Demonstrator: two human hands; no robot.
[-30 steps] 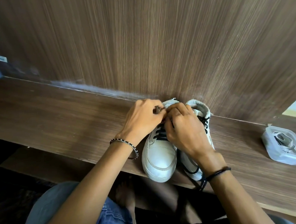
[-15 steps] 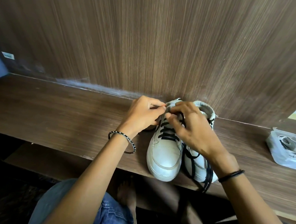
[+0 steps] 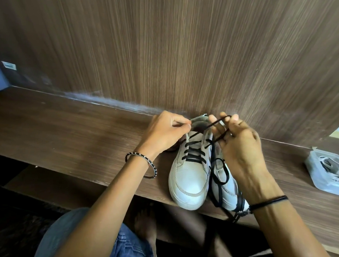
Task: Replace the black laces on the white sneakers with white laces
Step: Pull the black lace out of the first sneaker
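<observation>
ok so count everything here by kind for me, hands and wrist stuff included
white sneakers: 2
black laces: 2, one per sneaker
clear container: 1
wristbands: 2
hands, left hand and right hand: 2
total: 9

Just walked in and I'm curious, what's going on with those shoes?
A person is unlacing a white sneaker on a wooden ledge. The right hand lifts a loop of black lace from the top eyelets while the left hand pinches the sneaker's top edge. Lower rows are laced. The second sneaker beside it has loose black lace draped over it.
</observation>
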